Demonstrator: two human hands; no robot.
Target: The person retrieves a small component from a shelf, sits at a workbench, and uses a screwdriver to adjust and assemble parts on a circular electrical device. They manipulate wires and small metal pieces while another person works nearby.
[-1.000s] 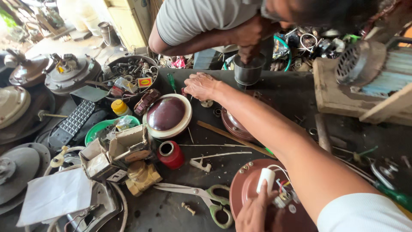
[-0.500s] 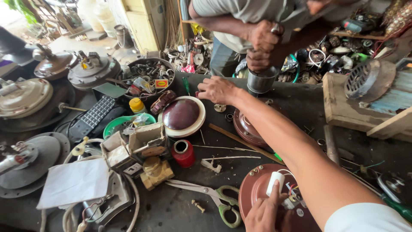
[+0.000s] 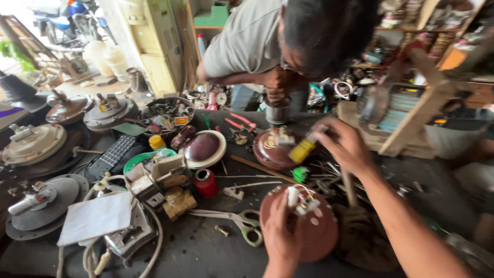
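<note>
Low in the frame the left hand [image 3: 280, 226] pinches a white part [image 3: 293, 196] on the brown motor cover [image 3: 314, 231], as it did a second ago. The right hand [image 3: 346, 146], which lay flat at the bench's far edge then, has come back to right of centre, closed on a yellow-handled screwdriver [image 3: 302, 149]. At top centre a co-worker's hands [image 3: 278, 85] press on a metal can [image 3: 278, 110].

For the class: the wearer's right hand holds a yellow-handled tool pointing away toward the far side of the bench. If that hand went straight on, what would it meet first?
Probably the maroon round cover under the tool's tip, then the metal cup the other person presses down. The right hand is blurred and depth is unclear, so this is a guess.
</note>
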